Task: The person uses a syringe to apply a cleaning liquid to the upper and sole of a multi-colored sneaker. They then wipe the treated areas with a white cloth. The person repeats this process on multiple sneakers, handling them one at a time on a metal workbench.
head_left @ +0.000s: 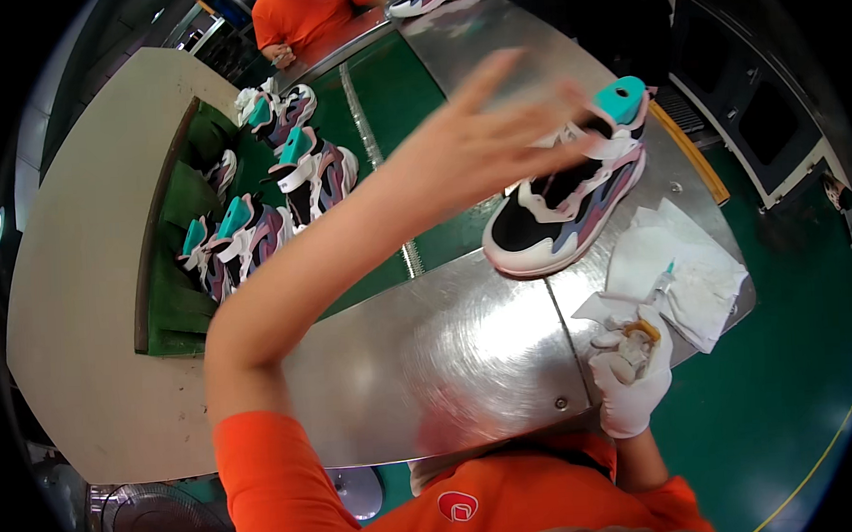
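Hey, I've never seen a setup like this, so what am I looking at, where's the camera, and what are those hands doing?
There's no robot here, just a person's two hands. The one picture comes from a wide fisheye camera worn on that person's head, looking down, so straight edges bend near the rim.

The bare left hand reaches across with fingers spread over a large shoe on the metal worktop; whether it touches is unclear. The white-gloved right hand has curled fingers, beside white sheets; what it holds is hard to make out.

To the left, more shoes sit on a green surface. Another person in orange is beyond.
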`<state>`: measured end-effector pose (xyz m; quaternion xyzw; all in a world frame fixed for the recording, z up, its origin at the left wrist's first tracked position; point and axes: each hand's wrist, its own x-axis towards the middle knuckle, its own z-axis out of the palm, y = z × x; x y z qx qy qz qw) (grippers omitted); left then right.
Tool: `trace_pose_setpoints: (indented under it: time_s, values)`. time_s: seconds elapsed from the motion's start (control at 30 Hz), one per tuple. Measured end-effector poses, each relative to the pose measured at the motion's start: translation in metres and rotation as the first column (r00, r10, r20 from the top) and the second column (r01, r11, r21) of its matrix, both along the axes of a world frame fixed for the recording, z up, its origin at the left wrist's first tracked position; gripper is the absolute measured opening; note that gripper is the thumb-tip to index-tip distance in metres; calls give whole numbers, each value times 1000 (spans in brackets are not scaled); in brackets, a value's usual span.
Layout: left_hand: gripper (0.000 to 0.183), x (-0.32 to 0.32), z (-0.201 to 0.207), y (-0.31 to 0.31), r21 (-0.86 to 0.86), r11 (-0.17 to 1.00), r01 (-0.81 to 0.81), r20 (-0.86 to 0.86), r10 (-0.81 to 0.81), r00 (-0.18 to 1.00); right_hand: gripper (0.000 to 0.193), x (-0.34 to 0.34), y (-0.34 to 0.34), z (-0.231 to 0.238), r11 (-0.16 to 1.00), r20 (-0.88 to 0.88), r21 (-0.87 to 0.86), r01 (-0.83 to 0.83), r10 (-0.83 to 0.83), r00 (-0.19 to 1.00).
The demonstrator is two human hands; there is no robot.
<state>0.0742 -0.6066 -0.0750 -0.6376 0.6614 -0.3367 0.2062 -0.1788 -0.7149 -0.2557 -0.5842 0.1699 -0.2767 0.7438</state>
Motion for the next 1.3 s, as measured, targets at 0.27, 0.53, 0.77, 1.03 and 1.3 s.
trace_pose_setpoints:
  time_s: [0.27,0.53,0.77,1.03,1.3]
  values:
    - [42,46,-18,-59,370,889,271,261,-379,888,71,7,-8,22,998,-143,-53,-30,22,990]
    - [51,-75,43,116,-78,972,-220,-98,212,972,67,-14,-50,69,910,-270,-336,-244,155,950]
    - [40,-219,-17,211,-185,875,-448,-603,259,755,54,-7,-52,133,779,-467,-109,-617,508,724]
    - [24,-264,-50,225,-416,790,-450,-545,179,819,76,43,30,148,370,201,78,-926,904,378]
    - [20,-272,-59,226,-419,689,-592,-636,242,733,90,70,71,139,126,76,168,-978,987,140]
